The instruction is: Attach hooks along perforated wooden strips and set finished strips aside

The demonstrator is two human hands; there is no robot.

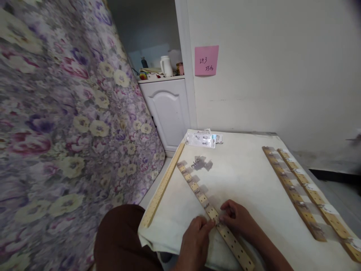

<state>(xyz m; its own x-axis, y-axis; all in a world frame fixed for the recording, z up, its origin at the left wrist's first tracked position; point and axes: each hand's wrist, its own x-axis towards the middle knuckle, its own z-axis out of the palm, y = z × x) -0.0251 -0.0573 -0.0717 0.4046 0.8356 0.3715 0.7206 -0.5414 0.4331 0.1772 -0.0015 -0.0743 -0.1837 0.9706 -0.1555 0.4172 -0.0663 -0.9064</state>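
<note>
A long wooden strip (208, 208) with rows of holes lies slantwise on the cloth-covered table. Small metal pieces sit at intervals along its far half; the near half shows bare holes. My left hand (196, 242) is closed at the strip's left edge, fingertips pressed together over a spot near its middle. Whatever they pinch there is too small to make out. Across from it, my right hand (238, 220) touches the strip's right edge with the thumb, its curled fingers apart from the thumb. A small pile of metal pieces (199, 163) lies beyond both hands.
A bare holed wooden strip (160, 188) runs along the table's left edge. Two strips carrying metal pieces (295, 192) lie at the right. Clear packaging (201, 140) rests at the back of the white tablecloth (239, 158). A floral curtain (84, 124) hangs on the left.
</note>
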